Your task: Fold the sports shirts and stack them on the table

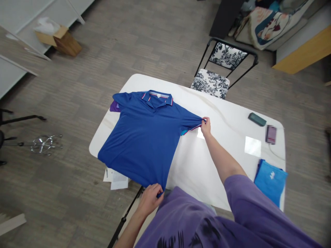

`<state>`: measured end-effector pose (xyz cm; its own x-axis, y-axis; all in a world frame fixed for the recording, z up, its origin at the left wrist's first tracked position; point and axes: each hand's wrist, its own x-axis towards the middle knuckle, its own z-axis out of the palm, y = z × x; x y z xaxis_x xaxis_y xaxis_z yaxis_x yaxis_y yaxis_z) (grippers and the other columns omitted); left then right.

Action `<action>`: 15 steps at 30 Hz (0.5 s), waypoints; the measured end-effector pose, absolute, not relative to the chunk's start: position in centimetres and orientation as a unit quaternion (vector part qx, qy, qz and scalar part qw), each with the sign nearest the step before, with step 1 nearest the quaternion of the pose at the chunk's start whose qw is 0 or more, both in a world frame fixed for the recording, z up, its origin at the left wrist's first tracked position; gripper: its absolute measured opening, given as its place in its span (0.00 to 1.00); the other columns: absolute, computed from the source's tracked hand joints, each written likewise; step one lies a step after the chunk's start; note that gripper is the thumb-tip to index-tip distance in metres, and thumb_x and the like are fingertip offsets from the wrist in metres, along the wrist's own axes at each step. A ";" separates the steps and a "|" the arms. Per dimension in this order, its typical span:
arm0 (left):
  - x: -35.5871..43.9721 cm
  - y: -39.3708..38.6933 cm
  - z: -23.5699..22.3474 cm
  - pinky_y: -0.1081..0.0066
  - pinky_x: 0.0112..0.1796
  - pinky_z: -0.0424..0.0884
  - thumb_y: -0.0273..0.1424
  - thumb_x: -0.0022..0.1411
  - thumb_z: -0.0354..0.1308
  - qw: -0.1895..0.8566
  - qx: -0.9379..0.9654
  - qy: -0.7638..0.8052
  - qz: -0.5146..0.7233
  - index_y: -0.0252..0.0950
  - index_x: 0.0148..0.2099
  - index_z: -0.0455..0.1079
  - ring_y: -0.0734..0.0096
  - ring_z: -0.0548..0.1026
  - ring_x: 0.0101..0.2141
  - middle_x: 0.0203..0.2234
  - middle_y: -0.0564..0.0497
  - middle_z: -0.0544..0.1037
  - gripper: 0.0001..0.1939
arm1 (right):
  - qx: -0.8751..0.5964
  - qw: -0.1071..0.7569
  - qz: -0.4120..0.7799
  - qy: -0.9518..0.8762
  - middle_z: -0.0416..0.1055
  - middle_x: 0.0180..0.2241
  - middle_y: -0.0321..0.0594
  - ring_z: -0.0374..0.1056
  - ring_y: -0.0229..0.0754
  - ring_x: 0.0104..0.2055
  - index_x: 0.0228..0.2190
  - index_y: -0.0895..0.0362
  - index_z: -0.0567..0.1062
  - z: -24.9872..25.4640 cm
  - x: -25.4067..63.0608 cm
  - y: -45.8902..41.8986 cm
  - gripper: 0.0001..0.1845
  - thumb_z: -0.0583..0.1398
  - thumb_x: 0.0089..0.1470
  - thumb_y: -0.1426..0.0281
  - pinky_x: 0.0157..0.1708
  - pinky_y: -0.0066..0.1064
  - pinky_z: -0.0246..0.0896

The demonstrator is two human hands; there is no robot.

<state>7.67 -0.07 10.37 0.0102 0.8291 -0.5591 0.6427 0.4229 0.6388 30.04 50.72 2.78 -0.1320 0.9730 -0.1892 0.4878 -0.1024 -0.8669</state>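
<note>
Purple cloth (114, 106) mostly hidden under blue polo (144, 137), pinkish obj. (271, 134) blurred

The shirt (147, 134) is blue, the table (219, 113) is white, and the chair (210, 82) has a black-and-white leaf pattern.

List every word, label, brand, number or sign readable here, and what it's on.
No text can be read.
Neck label on blue polo shirt: too small.
White mark on folded light-blue cloth: too small.
Papers: too small.
Dark print on worn purple shirt: illegible.
Pixelated item: blurred.
</note>
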 end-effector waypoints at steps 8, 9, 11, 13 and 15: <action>21.8 4.1 8.8 0.56 0.43 0.72 0.38 0.65 0.61 0.531 0.542 0.646 0.080 0.47 0.38 0.70 0.56 0.80 0.38 0.34 0.50 0.81 0.03 | -0.629 0.324 0.430 -0.561 0.77 0.43 0.44 0.71 0.51 0.49 0.48 0.56 0.81 2.3 45.2 50.8 0.22 0.56 0.61 0.57 0.56 0.50 0.75; 24.2 4.6 8.3 0.57 0.42 0.72 0.38 0.65 0.61 0.538 0.542 0.641 0.079 0.47 0.38 0.70 0.57 0.79 0.37 0.34 0.50 0.81 0.04 | -0.629 0.326 0.432 -0.558 0.77 0.43 0.44 0.72 0.51 0.48 0.49 0.56 0.81 1.8 47.5 50.8 0.23 0.59 0.59 0.57 0.55 0.49 0.76; 29.3 5.4 7.5 0.59 0.41 0.71 0.38 0.65 0.62 0.548 0.544 0.631 0.072 0.46 0.38 0.71 0.59 0.79 0.36 0.33 0.50 0.81 0.04 | -0.629 0.328 0.435 -0.554 0.77 0.43 0.43 0.72 0.50 0.47 0.50 0.57 0.81 0.8 52.4 50.9 0.24 0.63 0.56 0.57 0.55 0.50 0.76; 34.8 6.2 6.7 0.61 0.40 0.70 0.37 0.64 0.62 0.553 0.548 0.624 0.062 0.45 0.38 0.71 0.61 0.79 0.36 0.34 0.50 0.81 0.04 | -0.629 0.331 0.438 -0.550 0.77 0.44 0.43 0.72 0.50 0.48 0.51 0.57 0.81 -0.3 57.4 51.3 0.25 0.65 0.54 0.58 0.57 0.51 0.76; 40.4 7.2 5.9 0.64 0.40 0.70 0.36 0.64 0.62 0.560 0.553 0.614 0.048 0.43 0.39 0.72 0.63 0.78 0.37 0.35 0.50 0.82 0.04 | -0.631 0.335 0.439 -0.544 0.77 0.46 0.44 0.72 0.50 0.50 0.51 0.57 0.81 -1.5 62.6 51.8 0.25 0.65 0.54 0.60 0.59 0.52 0.75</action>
